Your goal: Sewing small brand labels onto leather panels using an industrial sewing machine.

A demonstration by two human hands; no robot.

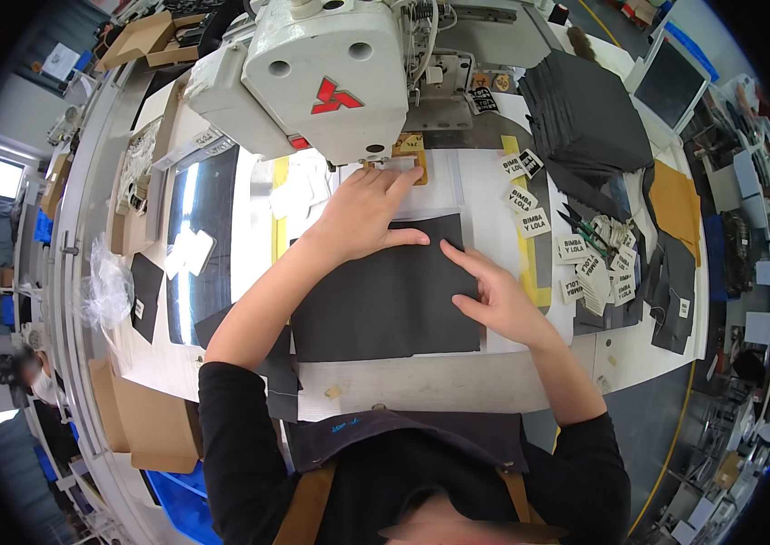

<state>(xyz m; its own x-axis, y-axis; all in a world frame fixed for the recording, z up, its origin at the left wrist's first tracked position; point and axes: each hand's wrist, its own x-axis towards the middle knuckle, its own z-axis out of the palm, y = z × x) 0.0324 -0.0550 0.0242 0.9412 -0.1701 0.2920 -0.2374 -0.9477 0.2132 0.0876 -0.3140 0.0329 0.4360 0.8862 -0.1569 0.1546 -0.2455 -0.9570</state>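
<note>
Both hands lie flat, fingers spread: right hand (pixel 503 304) on black fabric (pixel 385 300), left hand (pixel 362 213) positioning a label (pixel 400 165) under the sewing machine (pixel 312 73); stitching looks not yet done.

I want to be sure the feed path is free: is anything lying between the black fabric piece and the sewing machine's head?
Nothing visible blocks it. The left hand and right hand press flat on the black fabric piece, whose far edge lies just short of the sewing machine head; only the left fingertips reach there.
</note>
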